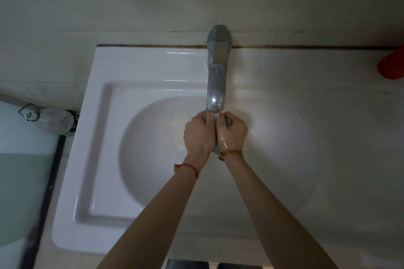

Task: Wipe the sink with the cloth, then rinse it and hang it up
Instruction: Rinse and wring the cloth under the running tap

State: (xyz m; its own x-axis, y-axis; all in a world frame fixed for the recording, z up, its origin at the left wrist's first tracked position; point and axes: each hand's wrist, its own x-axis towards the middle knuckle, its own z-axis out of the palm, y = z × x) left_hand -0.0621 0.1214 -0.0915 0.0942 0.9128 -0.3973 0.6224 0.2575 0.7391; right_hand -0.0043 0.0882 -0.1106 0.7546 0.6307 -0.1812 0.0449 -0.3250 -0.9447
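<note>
Under faucet (216,72) — fists clenched around cloth (228,120)

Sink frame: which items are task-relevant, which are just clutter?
In use:
cloth, bunched between left hand and right hand
tap
sink

Lying about:
bottle, on its side left of the sink
red object, cut off at right edge
</note>
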